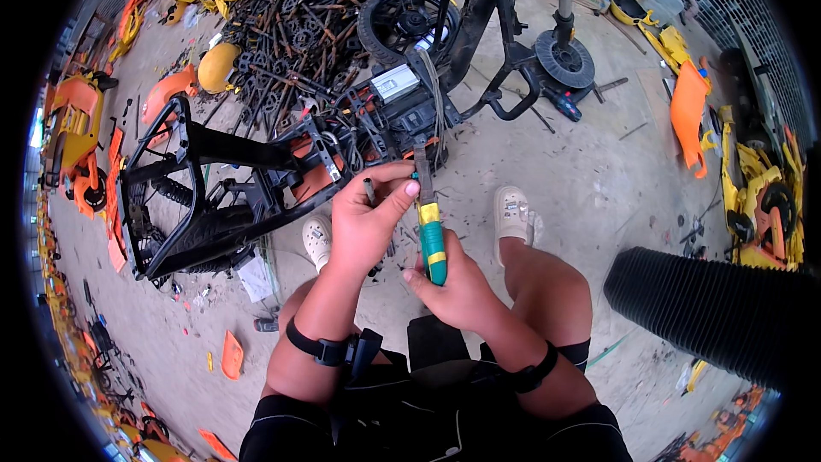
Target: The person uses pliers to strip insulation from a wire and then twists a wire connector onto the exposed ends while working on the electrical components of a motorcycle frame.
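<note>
My right hand (457, 287) is wrapped round the green and yellow handle of a knife (433, 244), whose grey blade points away from me. Close beside the blade, my left hand (368, 218) is closed, thumb against fingers. A small dark cylindrical piece (369, 192) sticks up from it, and a bit of teal shows at its fingertips; I cannot make out what kind of thing it holds. Just beyond both hands lies a stripped scooter frame (192, 154), black, with a grey and black box-shaped unit (398, 85) and loose cables at its middle.
A heap of rusty metal parts (291, 34) lies at the far left, next to a wheel (406, 21). A power drill (564, 107) rests on the floor near the brake disc (564, 60). Orange panels (688, 120) and a black ribbed tube (684, 308) are at the right.
</note>
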The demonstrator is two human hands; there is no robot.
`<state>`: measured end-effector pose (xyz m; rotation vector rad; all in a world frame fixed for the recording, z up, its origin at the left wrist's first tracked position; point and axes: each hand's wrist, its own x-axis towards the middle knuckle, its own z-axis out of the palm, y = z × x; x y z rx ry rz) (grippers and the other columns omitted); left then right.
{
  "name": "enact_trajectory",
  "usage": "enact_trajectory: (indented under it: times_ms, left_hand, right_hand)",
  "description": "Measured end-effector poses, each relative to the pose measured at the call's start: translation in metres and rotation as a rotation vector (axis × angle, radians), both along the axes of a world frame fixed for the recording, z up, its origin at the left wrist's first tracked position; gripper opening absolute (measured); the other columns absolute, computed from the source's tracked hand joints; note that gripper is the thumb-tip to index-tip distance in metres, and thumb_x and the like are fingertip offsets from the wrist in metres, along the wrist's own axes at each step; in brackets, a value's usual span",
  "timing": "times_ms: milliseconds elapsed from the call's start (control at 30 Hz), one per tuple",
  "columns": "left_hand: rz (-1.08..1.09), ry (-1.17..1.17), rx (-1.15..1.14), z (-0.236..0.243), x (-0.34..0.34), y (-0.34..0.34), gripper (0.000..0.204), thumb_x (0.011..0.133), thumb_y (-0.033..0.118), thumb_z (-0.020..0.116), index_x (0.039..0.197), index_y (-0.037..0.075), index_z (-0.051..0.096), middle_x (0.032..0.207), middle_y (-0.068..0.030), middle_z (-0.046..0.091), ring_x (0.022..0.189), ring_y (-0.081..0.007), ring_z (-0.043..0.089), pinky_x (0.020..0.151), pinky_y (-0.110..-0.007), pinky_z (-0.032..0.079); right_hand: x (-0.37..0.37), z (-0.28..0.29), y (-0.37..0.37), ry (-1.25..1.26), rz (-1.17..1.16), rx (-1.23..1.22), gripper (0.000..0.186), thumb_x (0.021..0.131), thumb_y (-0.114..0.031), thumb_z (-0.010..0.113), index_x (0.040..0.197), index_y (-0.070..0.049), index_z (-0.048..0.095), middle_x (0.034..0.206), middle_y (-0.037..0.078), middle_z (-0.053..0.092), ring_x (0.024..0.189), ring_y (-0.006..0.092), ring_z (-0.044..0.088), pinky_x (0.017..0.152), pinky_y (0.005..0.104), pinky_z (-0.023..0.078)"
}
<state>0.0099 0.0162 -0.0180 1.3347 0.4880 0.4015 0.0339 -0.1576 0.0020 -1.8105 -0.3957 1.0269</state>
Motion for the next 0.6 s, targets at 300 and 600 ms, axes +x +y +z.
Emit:
enact_trajectory:
  times_ms: [300,600]
  left_hand:
    - [0.010,-0.051,-0.330,0.009,-0.005,0.001,0.027,0.100,0.014,0.073,0.121,-0.001,0.073,0.100,-0.0030,0.073,0.077,-0.0052,0.058,0.066,-0.021,0.045]
    - [0.005,-0.145,-0.426,0.002,-0.009,0.003,0.017,0.101,0.016,0.072,0.111,0.003,0.069,0.090,-0.0007,0.069,0.057,-0.0031,0.043,0.050,-0.020,0.030]
  right_hand:
    - [0.007,0.003,-0.006,-0.501,-0.091,-0.131,0.068,0.084,-0.021,0.081,0.138,-0.003,0.044,0.104,0.020,0.067,0.092,0.0363,0.071,0.079,0.0461,0.056]
    - [0.013,0.003,-0.011,-0.666,-0.048,-0.136,0.074,0.070,-0.012,0.084,0.134,-0.003,0.047,0.105,0.019,0.065,0.088,0.0380,0.070,0.074,0.0463,0.057]
